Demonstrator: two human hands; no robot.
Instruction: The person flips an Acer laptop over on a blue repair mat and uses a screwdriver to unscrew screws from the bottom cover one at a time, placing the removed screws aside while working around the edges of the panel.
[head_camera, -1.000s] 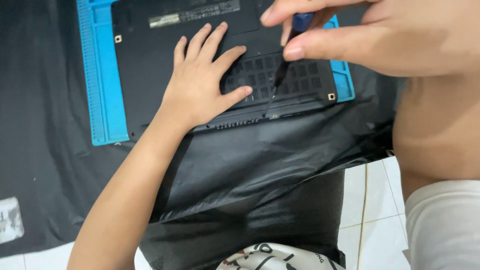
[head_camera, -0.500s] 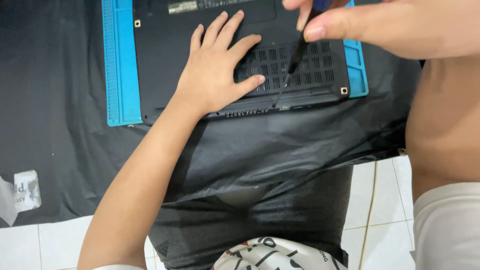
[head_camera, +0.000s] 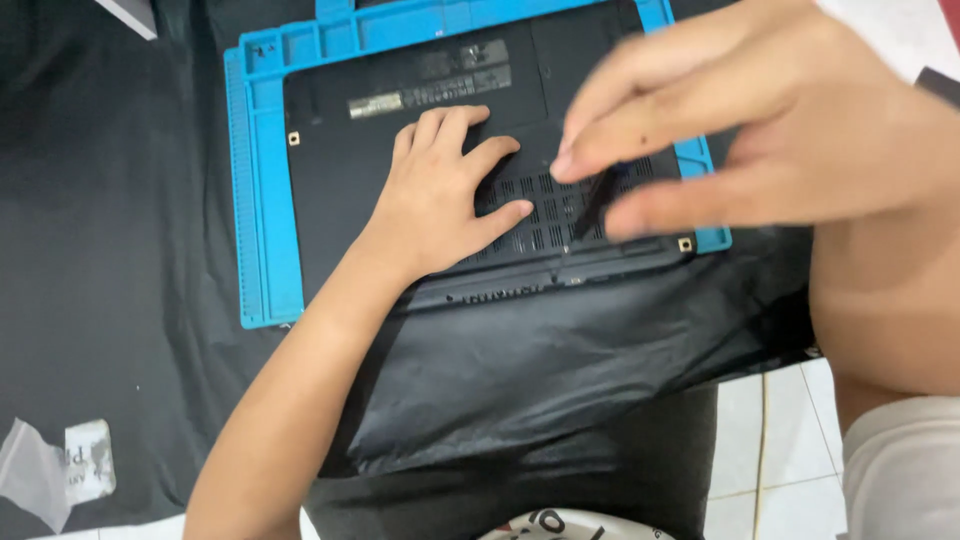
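Observation:
A black laptop (head_camera: 400, 150) lies bottom side up on a blue work mat (head_camera: 262, 200). My left hand (head_camera: 440, 195) rests flat on the laptop's underside, fingers spread, beside the vent grille (head_camera: 545, 215). My right hand (head_camera: 760, 140), large and blurred close to the camera, pinches a thin black screwdriver (head_camera: 593, 200) between thumb and fingers. The screwdriver's tip points down at the grille area near the laptop's front right corner.
A black plastic sheet (head_camera: 560, 360) covers the surface under the mat and drapes over its near edge. A scrap of clear tape with paper (head_camera: 60, 465) lies at the lower left. White floor tiles (head_camera: 770, 440) show at the lower right, next to my bare knee (head_camera: 880, 300).
The view has shifted, so the laptop and mat now sit lower and more to the right in frame. My right hand with the screwdriver has come lower. The left hand stays flat on the laptop.

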